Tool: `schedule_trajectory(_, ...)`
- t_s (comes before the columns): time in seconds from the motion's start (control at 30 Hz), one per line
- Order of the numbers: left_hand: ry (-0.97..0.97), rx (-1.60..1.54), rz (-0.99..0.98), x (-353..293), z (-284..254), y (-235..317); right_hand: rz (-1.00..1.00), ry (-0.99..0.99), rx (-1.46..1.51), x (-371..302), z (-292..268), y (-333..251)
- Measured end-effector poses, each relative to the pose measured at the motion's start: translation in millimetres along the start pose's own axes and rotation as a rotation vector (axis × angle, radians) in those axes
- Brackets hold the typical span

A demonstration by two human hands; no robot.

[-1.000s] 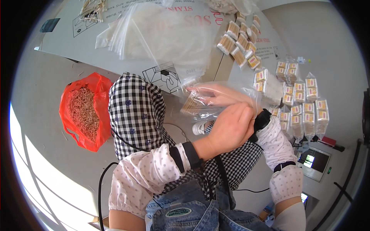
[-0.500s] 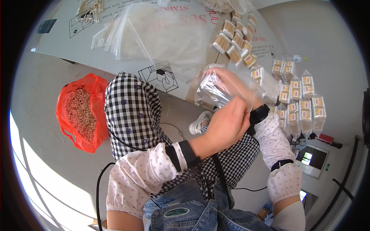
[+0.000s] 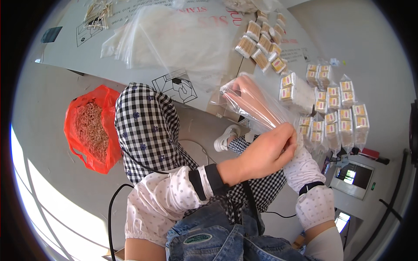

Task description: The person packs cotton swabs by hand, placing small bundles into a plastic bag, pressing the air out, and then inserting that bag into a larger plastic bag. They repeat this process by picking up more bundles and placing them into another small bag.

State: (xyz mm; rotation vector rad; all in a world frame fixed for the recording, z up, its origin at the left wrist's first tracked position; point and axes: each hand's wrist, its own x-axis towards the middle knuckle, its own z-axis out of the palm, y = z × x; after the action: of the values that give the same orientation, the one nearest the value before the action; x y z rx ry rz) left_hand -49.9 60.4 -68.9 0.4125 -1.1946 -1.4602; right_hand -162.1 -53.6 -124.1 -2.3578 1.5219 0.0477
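A clear plastic bag (image 3: 257, 111) is stretched over my right hand (image 3: 245, 90) and forearm. Inside it, my right hand reaches to the far end with its fingers apart, partly veiled by glare on the film; nothing shows in them. My left hand (image 3: 271, 150) pinches the rim of this bag, close to my right wrist. Just beyond, on the table, lie bundles of wooden-stick cotton swabs (image 3: 260, 60). To the right of the bag stands a block of labelled cotton swab packs (image 3: 295, 93).
A pile of flat clear bags (image 3: 174, 43) covers the table's middle. Loose cotton swabs (image 3: 99, 13) lie at the far left. Several filled bags of swab packs (image 3: 333, 130) stand at the right. On the floor, a red plastic bag (image 3: 72, 141) holds thin sticks.
My right hand has pushed deeper into the clear bag, and the film now reaches further along my forearm. My left hand has pulled the rim down and to the right.
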Motion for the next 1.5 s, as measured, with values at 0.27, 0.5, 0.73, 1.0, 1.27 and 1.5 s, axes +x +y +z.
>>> schedule_trajectory(0.27, 0.594, -0.121, -0.247, -38, 11, -42, 0.491, 0.252, 1.091, -27, 10, 36)
schedule_trajectory(0.5, 0.501, -0.082, -0.527, -11, 4, -95, 0.585, 0.425, 1.211, -26, 15, 20)
schedule_trajectory(0.73, 0.22, 0.728, 0.178, -12, 12, -65, 0.207, 0.647, 1.222, -65, 55, 36)
schedule_trajectory(1.0, 0.068, 0.84, 0.265, -49, 15, -39, 0.413, 0.459, 1.68, -171, 53, -19)
schedule_trajectory(1.27, 0.021, 0.679, 0.15, -42, 25, -34, 0.567, 0.353, 2.113, -124, 5, -31)
schedule_trajectory(1.5, 0.188, 0.43, -0.293, -37, 22, -66, 0.474, 0.407, 1.48, -105, -11, 10)
